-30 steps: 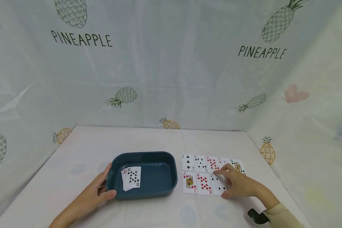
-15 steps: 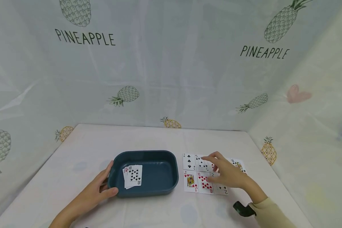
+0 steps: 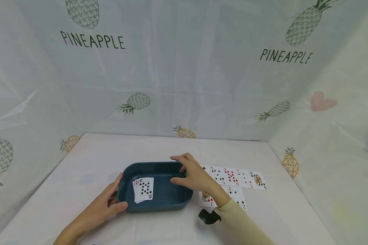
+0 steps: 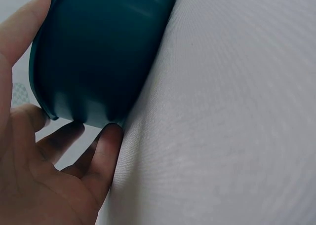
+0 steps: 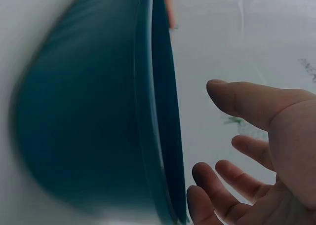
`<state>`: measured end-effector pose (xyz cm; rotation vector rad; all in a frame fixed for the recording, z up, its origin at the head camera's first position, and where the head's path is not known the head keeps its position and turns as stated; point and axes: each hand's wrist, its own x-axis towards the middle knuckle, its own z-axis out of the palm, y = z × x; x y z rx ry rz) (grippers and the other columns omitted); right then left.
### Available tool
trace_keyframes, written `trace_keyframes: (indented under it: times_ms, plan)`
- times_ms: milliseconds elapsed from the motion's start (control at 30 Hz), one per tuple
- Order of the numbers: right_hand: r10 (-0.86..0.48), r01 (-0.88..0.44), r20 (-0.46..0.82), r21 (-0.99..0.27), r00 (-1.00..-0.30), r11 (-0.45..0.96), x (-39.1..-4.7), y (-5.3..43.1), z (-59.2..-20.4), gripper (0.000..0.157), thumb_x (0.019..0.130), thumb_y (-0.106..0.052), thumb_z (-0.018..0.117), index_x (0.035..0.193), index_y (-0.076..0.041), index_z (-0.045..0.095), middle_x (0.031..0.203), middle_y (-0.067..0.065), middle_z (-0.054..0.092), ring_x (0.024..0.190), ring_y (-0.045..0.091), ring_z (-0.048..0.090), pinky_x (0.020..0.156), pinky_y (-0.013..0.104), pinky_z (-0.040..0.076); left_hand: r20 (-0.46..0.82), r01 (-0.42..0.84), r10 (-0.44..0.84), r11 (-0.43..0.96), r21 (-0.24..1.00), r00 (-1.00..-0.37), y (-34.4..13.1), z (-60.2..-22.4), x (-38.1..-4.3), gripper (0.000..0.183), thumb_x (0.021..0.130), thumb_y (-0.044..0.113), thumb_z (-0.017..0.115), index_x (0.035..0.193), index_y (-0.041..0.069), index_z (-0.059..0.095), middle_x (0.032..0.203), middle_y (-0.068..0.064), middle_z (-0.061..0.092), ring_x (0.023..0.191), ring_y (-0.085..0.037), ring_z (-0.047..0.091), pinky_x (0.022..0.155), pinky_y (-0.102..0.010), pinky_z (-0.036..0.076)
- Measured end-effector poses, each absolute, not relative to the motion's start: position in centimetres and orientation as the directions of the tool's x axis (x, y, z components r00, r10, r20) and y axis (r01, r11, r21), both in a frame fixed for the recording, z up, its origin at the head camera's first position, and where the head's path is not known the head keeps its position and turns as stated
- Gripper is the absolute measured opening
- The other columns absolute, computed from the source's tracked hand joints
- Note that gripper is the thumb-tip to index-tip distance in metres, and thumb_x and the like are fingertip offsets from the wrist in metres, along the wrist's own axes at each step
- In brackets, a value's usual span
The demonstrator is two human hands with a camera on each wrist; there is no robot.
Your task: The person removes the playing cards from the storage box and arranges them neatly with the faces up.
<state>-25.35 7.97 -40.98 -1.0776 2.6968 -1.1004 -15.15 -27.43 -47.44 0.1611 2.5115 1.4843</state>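
A dark teal tray [image 3: 171,204] stands on the white table, with several playing cards [image 3: 145,189] overlapping in its left part, the ten of spades on top. My left hand [image 3: 101,209] holds the tray's left end. In the left wrist view its thumb lies along the rim and its fingertips meet the outer wall [image 4: 98,52]. Over the tray's right end hovers my right hand [image 3: 194,175], thumb and fingers apart and nothing between them. The right wrist view shows these fingers [image 5: 210,185] beside the rim [image 5: 148,111].
Right of the tray, playing cards [image 3: 245,178] lie face up in two rows. The right forearm hides part of the nearer row, where the two of spades [image 3: 236,196] shows. A white pineapple-print sheet [image 3: 184,75] hangs behind the table.
My right hand has moved left from the card rows to above the tray's right end. The cards by the tray appear unmoved. My left hand stays at the tray.
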Motion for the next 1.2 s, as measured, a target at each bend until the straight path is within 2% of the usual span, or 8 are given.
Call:
trace_keyframes:
  times_ms: [167, 367, 467, 633, 767, 867, 1000, 1200]
  plan:
    - [-0.632, -0.582, 0.192, -0.645, -0.751, 0.495, -25.5, 4.7, -41.7, 0.072, 0.094, -0.028, 0.084, 0.157, -0.013, 0.052, 0.139, 0.017, 0.053, 0.103, 0.021, 0.064, 0.083, 0.026, 0.056, -0.145, -0.029, 0.192, 0.505, 0.862, -0.971, -27.3, -47.4, -15.2, 0.101, 0.103, 0.038, 0.072, 0.173, 0.030, -0.001, 0.171, -0.028, 0.016, 0.145, -0.046, 0.050, 0.109, -0.040, 0.052]
    - [-0.644, -0.553, 0.139, -0.664, -0.752, 0.503, -25.3, 1.8, -43.0, 0.073, 0.092, -0.029, 0.086, 0.156, -0.012, 0.054, 0.137, 0.016, 0.055, 0.101, 0.021, 0.066, 0.080, 0.021, 0.054, -0.144, -0.027, 0.192, 0.509, 0.860, -0.971, -27.4, -47.3, -15.1, 0.100, 0.103, 0.038, 0.071, 0.173, 0.030, -0.001, 0.171, -0.028, 0.018, 0.145, -0.046, 0.050, 0.110, -0.042, 0.052]
    - [-0.640, -0.518, 0.098, -0.684, -0.762, 0.513, -25.1, 0.6, -43.9, 0.074, 0.091, -0.028, 0.087, 0.155, -0.011, 0.055, 0.136, 0.016, 0.055, 0.099, 0.020, 0.066, 0.078, 0.019, 0.053, -0.135, -0.015, 0.196, 0.516, 0.857, -0.971, -27.4, -47.4, -15.1, 0.100, 0.104, 0.037, 0.071, 0.173, 0.030, 0.000, 0.170, -0.028, 0.019, 0.143, -0.044, 0.052, 0.109, -0.037, 0.052]
    - [-0.610, -0.456, 0.036, -0.701, -0.791, 0.549, -24.8, -0.8, -45.0, 0.076, 0.087, -0.028, 0.090, 0.154, -0.012, 0.057, 0.130, 0.011, 0.054, 0.092, 0.011, 0.060, 0.076, 0.018, 0.051, -0.111, 0.014, 0.209, 0.518, 0.855, -0.972, -27.4, -47.4, -15.1, 0.099, 0.104, 0.035, 0.071, 0.173, 0.028, 0.000, 0.170, -0.029, 0.018, 0.143, -0.043, 0.052, 0.105, -0.022, 0.051]
    - [-0.601, -0.448, 0.014, -0.681, -0.799, 0.579, -24.5, -1.1, -45.3, 0.079, 0.086, -0.030, 0.091, 0.154, -0.013, 0.057, 0.129, 0.007, 0.054, 0.089, 0.006, 0.054, 0.077, 0.019, 0.050, -0.101, 0.025, 0.223, 0.498, 0.867, -0.969, -27.5, -47.5, -15.2, 0.098, 0.105, 0.033, 0.070, 0.173, 0.030, 0.000, 0.170, -0.029, 0.017, 0.143, -0.046, 0.051, 0.103, -0.022, 0.052]
    - [-0.608, -0.471, 0.010, -0.643, -0.794, 0.605, -24.4, -1.1, -45.3, 0.081, 0.085, -0.032, 0.092, 0.155, -0.013, 0.056, 0.132, 0.006, 0.054, 0.098, 0.008, 0.055, 0.087, 0.023, 0.052, -0.083, 0.041, 0.236, 0.478, 0.877, -0.968, -27.6, -47.6, -15.2, 0.097, 0.105, 0.030, 0.070, 0.172, 0.032, 0.000, 0.171, -0.029, 0.017, 0.144, -0.047, 0.050, 0.101, -0.016, 0.050]
    - [-0.630, -0.517, 0.001, -0.572, -0.776, 0.636, -24.4, -1.0, -45.5, 0.084, 0.085, -0.036, 0.092, 0.156, -0.013, 0.054, 0.141, 0.007, 0.055, 0.118, 0.015, 0.054, 0.104, 0.031, 0.051, -0.065, 0.060, 0.244, 0.472, 0.879, -0.968, -27.7, -47.7, -15.2, 0.097, 0.105, 0.028, 0.070, 0.172, 0.032, 0.000, 0.171, -0.029, 0.017, 0.144, -0.047, 0.050, 0.098, -0.011, 0.045]
    - [-0.654, -0.554, -0.011, -0.520, -0.757, 0.650, -24.3, -1.3, -45.9, 0.088, 0.083, -0.036, 0.094, 0.157, -0.014, 0.053, 0.145, 0.007, 0.053, 0.126, 0.021, 0.052, 0.106, 0.034, 0.050, -0.073, 0.052, 0.239, 0.479, 0.876, -0.968, -27.8, -47.6, -15.1, 0.097, 0.105, 0.029, 0.069, 0.173, 0.029, 0.000, 0.171, -0.029, 0.017, 0.144, -0.047, 0.049, 0.098, -0.010, 0.044]
